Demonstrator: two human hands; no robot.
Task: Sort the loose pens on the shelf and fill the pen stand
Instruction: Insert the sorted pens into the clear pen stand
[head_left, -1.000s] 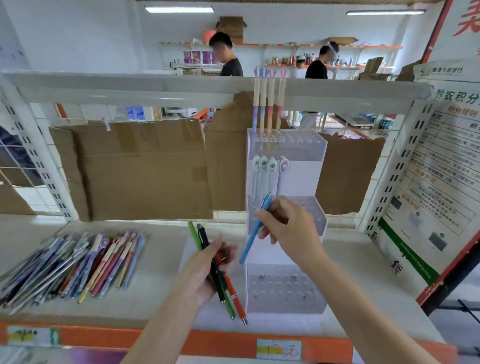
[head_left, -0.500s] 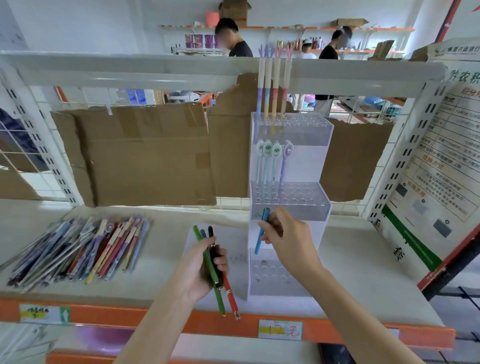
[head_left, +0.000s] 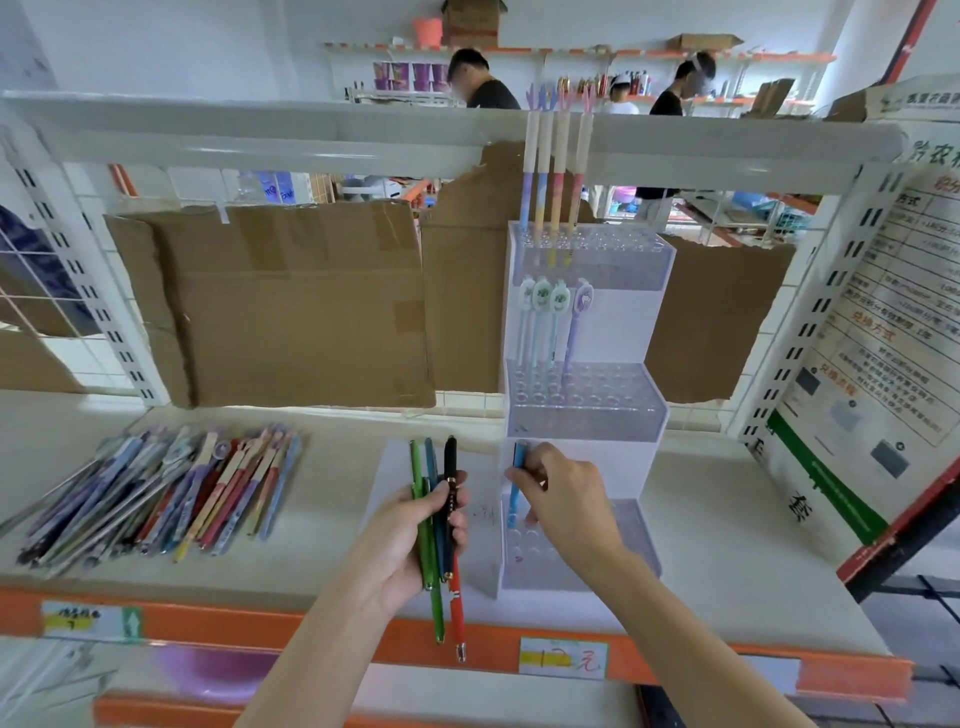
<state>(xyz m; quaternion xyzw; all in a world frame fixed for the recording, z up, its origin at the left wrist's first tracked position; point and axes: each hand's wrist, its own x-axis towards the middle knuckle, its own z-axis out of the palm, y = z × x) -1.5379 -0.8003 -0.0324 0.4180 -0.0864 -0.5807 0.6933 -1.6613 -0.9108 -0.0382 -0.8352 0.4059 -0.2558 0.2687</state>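
Right hand (head_left: 563, 493) pinches one blue pen (head_left: 515, 486) — left hand (head_left: 415, 535) grips several.

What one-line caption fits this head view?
Right hand lowers a blue pen into the pen stand's bottom tier; left hand holds spare pens.

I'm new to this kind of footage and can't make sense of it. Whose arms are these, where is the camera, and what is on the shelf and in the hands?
There is no machine here: a person wears a camera on the head, looking forward and down, so the two bare arms are their own. They stand at a white shelf. On its left lies a pile of loose pens. A clear three-tier pen stand stands in the middle; its top and middle tiers each hold four pens. The left hand holds a bundle of pens, green, blue, black and red, in its grip. The right hand pinches a blue pen upright over the holes of the lowest tier.
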